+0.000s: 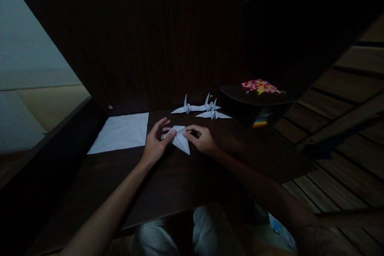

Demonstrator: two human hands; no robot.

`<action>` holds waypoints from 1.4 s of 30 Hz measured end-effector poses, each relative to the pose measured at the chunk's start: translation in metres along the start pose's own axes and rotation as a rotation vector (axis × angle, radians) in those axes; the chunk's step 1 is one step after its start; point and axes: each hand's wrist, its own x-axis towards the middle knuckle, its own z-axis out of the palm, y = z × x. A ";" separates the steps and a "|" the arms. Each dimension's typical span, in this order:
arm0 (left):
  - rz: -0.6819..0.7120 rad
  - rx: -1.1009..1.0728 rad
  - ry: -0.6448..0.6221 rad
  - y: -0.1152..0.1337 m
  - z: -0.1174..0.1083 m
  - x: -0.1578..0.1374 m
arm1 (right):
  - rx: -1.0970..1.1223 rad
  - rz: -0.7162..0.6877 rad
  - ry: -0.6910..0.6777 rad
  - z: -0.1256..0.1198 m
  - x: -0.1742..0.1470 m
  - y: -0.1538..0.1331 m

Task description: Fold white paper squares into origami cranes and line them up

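A folded piece of white origami paper [180, 139] is held between both hands above the dark desk, its pointed end toward me. My left hand [157, 138] pinches its left side, thumb on top and the other fingers partly curled behind. On the right edge, my right hand [201, 138] grips with thumb and fingertips. Behind my hands stand several folded paper cranes, among them a left crane [186, 108] and a front right crane [213, 115]. A flat white sheet of paper [120, 133] with faint creases lies left of my left hand.
A dark wooden panel [168, 40] rises behind the desk [168, 184]. On a curved shelf [234, 93] at right rests a pile of small colourful pieces [261, 86]. Below it is a yellow-orange item [260, 124]. A raised side board [54, 144] borders the left; wooden slats [345, 100] are at right.
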 end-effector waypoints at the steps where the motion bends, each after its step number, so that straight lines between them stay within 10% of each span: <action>1: -0.044 -0.053 0.002 -0.001 0.000 0.001 | 0.023 0.008 0.008 0.000 0.000 0.001; 8: -0.221 -0.154 -0.011 0.000 0.001 0.002 | 0.171 0.096 0.001 0.002 0.001 0.007; 21: 0.114 0.138 0.082 0.006 0.000 -0.007 | 0.283 0.226 -0.043 0.003 0.005 0.005; 42: -0.212 -0.124 -0.235 0.005 -0.002 -0.002 | 0.190 0.172 0.035 -0.001 0.006 0.003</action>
